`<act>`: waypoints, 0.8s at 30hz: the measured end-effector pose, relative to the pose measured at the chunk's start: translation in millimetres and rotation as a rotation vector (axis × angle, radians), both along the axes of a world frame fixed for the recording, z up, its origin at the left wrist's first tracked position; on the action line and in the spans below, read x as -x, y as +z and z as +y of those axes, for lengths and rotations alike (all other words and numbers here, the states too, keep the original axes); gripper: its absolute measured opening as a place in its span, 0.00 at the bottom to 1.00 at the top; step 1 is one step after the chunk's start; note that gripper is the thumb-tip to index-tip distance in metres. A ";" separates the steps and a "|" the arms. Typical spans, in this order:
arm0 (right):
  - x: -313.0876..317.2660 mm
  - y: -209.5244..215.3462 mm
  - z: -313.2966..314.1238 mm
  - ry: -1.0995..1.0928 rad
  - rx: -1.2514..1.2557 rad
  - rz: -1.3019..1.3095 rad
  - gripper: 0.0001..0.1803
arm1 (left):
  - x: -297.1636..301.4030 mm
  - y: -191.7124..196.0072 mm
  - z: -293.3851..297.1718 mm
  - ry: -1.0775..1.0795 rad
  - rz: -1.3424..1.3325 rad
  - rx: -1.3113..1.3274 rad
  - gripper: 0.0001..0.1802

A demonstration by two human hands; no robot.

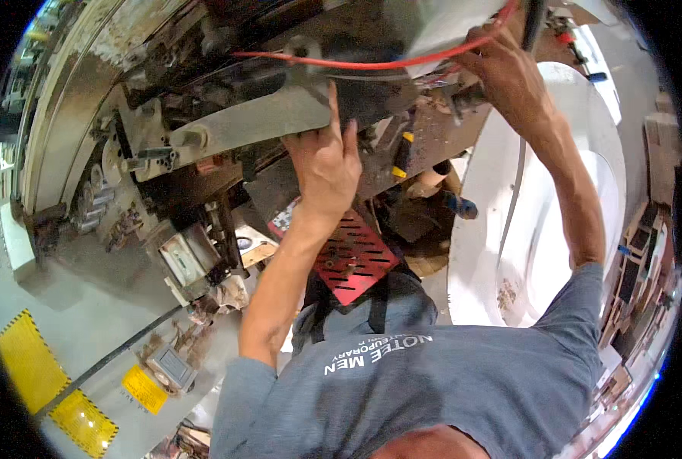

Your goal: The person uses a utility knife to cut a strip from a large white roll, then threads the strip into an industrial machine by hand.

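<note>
Below a dark machine, my left hand rests against the lower edge of a grey metal bar. Its index finger points away from me and another finger is stretched out; the rest are partly hidden at the bar. My right hand is up at the far right, its fingers bent round a thin red hose. From there the hose curves leftward above the bar. Whatever lies under the right fingertips is hard to make out.
A red slotted plate lies beneath my left wrist. A large white curved shell stands on the right, with a dark cable across it. Machine frame parts jut out at left. Yellow floor signs lie lower left.
</note>
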State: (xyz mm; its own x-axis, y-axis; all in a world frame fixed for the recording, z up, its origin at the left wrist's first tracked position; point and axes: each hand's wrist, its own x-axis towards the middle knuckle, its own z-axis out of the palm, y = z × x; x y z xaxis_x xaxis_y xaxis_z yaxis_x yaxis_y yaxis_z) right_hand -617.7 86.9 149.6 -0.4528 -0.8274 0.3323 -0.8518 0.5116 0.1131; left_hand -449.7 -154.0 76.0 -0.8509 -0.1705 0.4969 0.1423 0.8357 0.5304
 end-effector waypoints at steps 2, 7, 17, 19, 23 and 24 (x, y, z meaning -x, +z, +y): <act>-17.2 10.0 28.6 -0.058 0.057 -0.095 0.14 | 11.8 0.2 12.5 -0.064 0.049 0.058 0.33; -47.4 33.7 42.2 -0.530 0.293 -0.839 0.16 | 16.8 -8.1 27.1 -0.109 -0.130 -0.233 0.24; -78.3 18.8 60.2 -0.196 0.225 -0.092 0.11 | -20.2 -23.1 16.1 -0.416 -0.166 -0.116 0.10; -87.7 18.2 56.6 -0.225 0.235 -0.102 0.11 | -15.2 0.5 29.4 -0.275 -0.170 -0.298 0.12; -105.8 10.9 49.5 -0.204 0.196 -0.151 0.12 | -3.2 -4.9 22.2 -0.107 -0.136 -0.580 0.16; -106.7 2.9 45.0 -0.198 0.214 -0.185 0.12 | -2.9 -3.1 21.3 -0.081 -0.133 -0.670 0.15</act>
